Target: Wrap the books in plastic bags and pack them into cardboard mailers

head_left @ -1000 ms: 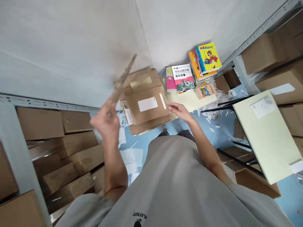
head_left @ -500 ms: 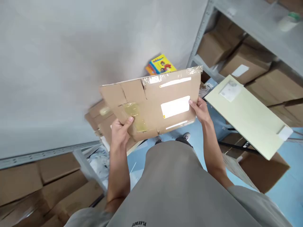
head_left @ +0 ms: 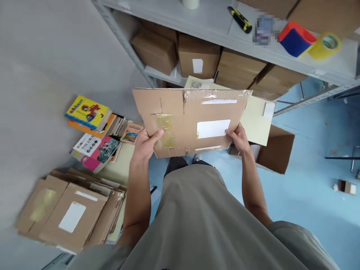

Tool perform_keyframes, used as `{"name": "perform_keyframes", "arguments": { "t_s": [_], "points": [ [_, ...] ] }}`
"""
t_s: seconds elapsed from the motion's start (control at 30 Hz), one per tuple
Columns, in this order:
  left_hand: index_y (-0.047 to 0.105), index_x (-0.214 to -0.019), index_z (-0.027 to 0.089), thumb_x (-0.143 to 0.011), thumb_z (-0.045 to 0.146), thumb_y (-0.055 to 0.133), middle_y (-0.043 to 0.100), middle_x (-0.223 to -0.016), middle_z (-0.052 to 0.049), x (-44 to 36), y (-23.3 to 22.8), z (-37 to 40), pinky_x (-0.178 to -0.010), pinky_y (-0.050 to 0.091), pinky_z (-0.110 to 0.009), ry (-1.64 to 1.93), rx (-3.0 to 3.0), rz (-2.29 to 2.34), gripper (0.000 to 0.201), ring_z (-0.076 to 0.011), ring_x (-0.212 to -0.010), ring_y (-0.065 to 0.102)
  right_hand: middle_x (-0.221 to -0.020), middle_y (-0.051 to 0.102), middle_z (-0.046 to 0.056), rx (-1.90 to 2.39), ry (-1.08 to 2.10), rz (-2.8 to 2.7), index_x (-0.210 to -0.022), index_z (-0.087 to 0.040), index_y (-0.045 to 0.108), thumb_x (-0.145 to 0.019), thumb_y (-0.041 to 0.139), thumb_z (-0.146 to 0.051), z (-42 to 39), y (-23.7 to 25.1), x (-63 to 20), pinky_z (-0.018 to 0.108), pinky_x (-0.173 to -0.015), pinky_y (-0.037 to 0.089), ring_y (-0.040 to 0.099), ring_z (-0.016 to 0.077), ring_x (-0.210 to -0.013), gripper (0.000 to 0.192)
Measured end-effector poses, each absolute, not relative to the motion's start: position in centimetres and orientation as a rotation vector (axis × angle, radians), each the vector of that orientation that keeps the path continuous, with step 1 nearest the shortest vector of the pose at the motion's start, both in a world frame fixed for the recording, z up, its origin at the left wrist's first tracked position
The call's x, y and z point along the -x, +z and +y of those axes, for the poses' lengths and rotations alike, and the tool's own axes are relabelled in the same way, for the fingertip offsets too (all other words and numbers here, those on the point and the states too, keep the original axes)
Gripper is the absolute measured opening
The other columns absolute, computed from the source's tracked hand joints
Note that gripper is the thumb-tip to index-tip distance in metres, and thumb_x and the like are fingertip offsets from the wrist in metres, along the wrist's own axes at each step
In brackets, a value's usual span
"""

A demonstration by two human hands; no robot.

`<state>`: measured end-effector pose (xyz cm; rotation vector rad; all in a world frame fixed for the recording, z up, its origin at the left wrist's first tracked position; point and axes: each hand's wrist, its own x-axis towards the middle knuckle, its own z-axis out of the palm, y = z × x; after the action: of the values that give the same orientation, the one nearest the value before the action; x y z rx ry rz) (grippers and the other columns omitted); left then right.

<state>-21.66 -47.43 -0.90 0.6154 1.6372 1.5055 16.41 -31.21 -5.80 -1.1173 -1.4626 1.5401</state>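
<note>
I hold a flattened cardboard box (head_left: 185,120) in front of my chest with both hands. It carries a white label, clear tape along its top edge and a yellowish tape patch. My left hand (head_left: 146,144) grips its lower left edge, thumb on the face. My right hand (head_left: 239,138) grips its lower right edge beside the label. A stack of more flattened boxes (head_left: 70,210) lies at the lower left.
Books (head_left: 94,131) lie on a pale board at the left. A metal shelf (head_left: 213,28) ahead carries a utility knife (head_left: 239,19), tape rolls (head_left: 324,45) and, below, cardboard boxes (head_left: 198,56). An open box (head_left: 277,152) stands on the blue floor (head_left: 315,187).
The view has swung to the right, so the shelf with tape rolls came ahead and the stack and books went left. The flattened box, lifted into both hands earlier, stays held.
</note>
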Motion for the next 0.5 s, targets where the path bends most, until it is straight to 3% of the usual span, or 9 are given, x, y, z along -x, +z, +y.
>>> {"name": "perform_keyframes", "arguments": {
  "t_s": [0.13,0.23,0.5],
  "points": [
    [0.085,-0.111,0.019,-0.067,0.068,0.108,0.091,-0.112,-0.01,18.4,-1.7,-41.2,-0.099,0.073,-0.043,1.405,-0.683,1.574,0.07,-0.0338,-0.112,0.087,-0.156,0.077,0.011,1.189,1.5,-1.45,-0.154,-0.032,0.065,-0.093,0.091,-0.074,-29.6,-6.3,-22.0,0.052,-0.131,0.059,0.067,0.0353,-0.151,0.079],
    [0.084,-0.116,0.019,-0.069,0.07,0.107,0.09,-0.121,-0.013,16.7,-3.1,-38.2,-0.1,0.072,-0.044,1.327,-0.685,1.554,0.073,-0.0352,-0.117,0.086,-0.152,0.076,0.01,1.273,1.463,-1.403,-0.148,-0.033,0.062,-0.096,0.089,-0.071,-28.9,-7.3,-24.2,0.052,-0.13,0.059,0.067,0.0339,-0.149,0.07],
    [0.074,-0.127,0.023,-0.078,0.069,0.098,0.084,-0.142,-0.018,14.7,-11.1,-29.2,-0.122,0.062,-0.054,1.191,-0.799,1.527,0.072,-0.0377,-0.139,0.078,-0.12,0.077,0.005,1.358,1.281,-1.412,-0.126,-0.032,0.063,-0.097,0.089,-0.063,-22.7,-11.0,-26.7,0.047,-0.111,0.064,0.074,0.0288,-0.114,0.05]
  ]
}}
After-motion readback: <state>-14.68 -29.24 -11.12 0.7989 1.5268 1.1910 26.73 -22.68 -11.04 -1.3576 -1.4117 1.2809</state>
